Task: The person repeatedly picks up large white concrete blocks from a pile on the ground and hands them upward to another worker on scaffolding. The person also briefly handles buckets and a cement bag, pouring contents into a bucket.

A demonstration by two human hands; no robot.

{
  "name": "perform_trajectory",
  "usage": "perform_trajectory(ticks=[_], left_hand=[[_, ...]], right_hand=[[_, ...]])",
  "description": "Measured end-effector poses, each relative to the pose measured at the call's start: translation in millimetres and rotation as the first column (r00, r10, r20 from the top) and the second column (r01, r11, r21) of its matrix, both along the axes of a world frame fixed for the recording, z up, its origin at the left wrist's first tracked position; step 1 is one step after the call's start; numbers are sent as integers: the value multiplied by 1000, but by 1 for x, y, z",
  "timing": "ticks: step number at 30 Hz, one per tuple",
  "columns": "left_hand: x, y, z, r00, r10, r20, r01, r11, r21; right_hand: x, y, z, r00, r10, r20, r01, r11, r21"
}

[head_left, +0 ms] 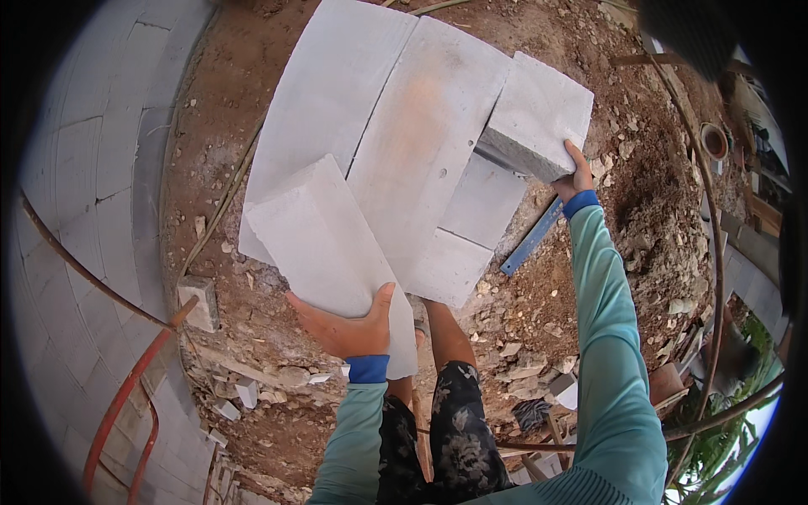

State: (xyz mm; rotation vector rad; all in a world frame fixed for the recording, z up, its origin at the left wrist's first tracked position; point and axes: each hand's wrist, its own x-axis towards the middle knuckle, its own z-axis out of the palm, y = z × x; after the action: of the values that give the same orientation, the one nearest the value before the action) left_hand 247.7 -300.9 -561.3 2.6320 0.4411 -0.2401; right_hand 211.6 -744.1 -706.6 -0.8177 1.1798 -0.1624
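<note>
My left hand (349, 328) is closed around the lower part of a long pale concrete block (324, 231), which slants over the left side of a stack of large flat blocks (425, 118). At the stack's right edge, my right hand (578, 172) grips the near right corner of a shorter concrete block (543, 105). That block's cut face is rough and grey. Under and below it lie smaller pale block pieces (484, 202). A blue metal straightedge (532, 237) rests on the ground just left of my right forearm.
A block wall (93, 168) stands on the left, with bent reddish rods or pipes (126, 396) in front of it. Reddish soil with stones (648, 252) surrounds the stack. A small block (199, 303) sits near the wall. Thin poles (711, 210) cross the right side.
</note>
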Motion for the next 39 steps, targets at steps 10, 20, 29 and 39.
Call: perform_trajectory(ticks=[10,20,29,39], left_hand=[[14,-6,29,940,78,-333,-88,996,-14],[-98,220,135,929,187,-319,-216,975,-59],[-245,355,305,870,400,-288,-323,904,280],[-412,378,366,519,842,-145,-838,535,109]], right_hand=[[-56,74,95,982,-15,-190,6,999,-51],[-230,305,273,983,168,-72,-128,915,383],[-103,390,367,397,914,-79,-899,370,-235],[-106,559,800,223,230,947,-871,484,88]])
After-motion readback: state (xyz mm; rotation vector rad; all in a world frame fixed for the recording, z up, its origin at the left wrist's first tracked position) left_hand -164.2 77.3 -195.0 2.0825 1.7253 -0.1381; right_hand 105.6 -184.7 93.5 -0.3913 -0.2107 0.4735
